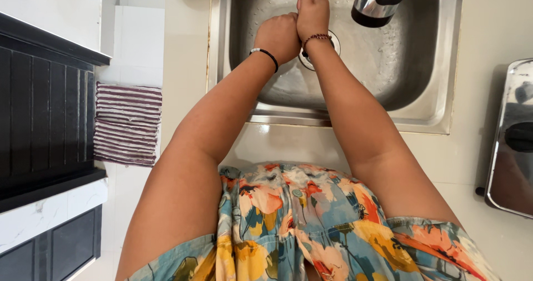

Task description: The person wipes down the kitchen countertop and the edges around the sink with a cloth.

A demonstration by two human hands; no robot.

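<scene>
Both hands pressed together over sink (444,64), left hand (277,37) fisted, right hand (312,12) fingertips cut off

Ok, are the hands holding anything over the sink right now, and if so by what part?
No object shows in either hand. The left hand and right hand are pressed against each other over the steel sink, beside the faucet. The palms are hidden.

Faucet (377,1) crowds right side — sink (411,64) basin left open.
</scene>
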